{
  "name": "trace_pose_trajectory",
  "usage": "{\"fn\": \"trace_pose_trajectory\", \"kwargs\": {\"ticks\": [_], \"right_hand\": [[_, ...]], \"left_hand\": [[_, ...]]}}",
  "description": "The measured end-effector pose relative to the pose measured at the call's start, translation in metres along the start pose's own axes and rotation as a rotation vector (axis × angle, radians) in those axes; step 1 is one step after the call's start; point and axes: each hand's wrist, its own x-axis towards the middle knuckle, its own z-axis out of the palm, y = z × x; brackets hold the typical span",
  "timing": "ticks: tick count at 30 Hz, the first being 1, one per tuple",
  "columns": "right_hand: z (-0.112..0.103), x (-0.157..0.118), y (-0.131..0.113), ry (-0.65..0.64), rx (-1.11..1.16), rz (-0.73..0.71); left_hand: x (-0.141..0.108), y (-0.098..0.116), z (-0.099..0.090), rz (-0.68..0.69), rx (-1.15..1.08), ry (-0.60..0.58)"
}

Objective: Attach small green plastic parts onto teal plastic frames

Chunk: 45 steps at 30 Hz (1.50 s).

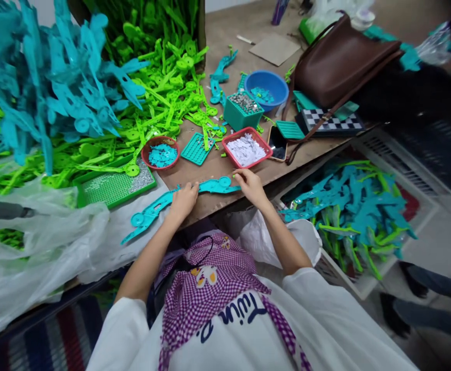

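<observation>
A long turquoise plastic part lies along the table's front edge, its flat end with a round disc reaching left. My left hand is closed over the middle of it, fingers pressed down on the plastic. At its right end, my right hand has thumb and fingertips pinched together. A tiny green spot shows at those fingertips; I cannot tell what it is. Just beyond that hand stands a red tray of small white pieces. A red basket of small turquoise pieces is beyond the left hand.
Bright green plastic parts and turquoise parts are heaped at left. A green tray holds tiny metal bits. Farther back are a teal box of metal pieces, a blue bowl and a brown bag. A filled crate stands right.
</observation>
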Motion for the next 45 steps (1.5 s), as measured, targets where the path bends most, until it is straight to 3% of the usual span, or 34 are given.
{"fn": "trace_pose_trajectory", "kwargs": {"ticks": [3,7,11,28,40,45], "right_hand": [[0.000,0.003,0.005,-0.097,-0.071,-0.054],[-0.007,-0.009,0.010,-0.124,-0.127,-0.046],[-0.008,-0.010,0.015,-0.162,-0.163,-0.031],[-0.009,0.007,0.015,-0.510,-0.306,-0.307],[0.002,-0.002,0.025,-0.458,-0.458,-0.412],[0.001,0.003,0.030,-0.477,-0.398,-0.391]], "left_hand": [[0.006,-0.011,0.001,0.069,-0.014,-0.004],[0.008,-0.018,0.011,0.086,-0.050,0.056],[0.007,-0.016,0.017,0.082,-0.080,0.083],[0.007,-0.013,0.015,0.077,-0.051,0.052],[0.008,-0.015,0.016,0.062,-0.124,0.020],[0.009,-0.017,0.018,0.073,-0.151,0.042]]}}
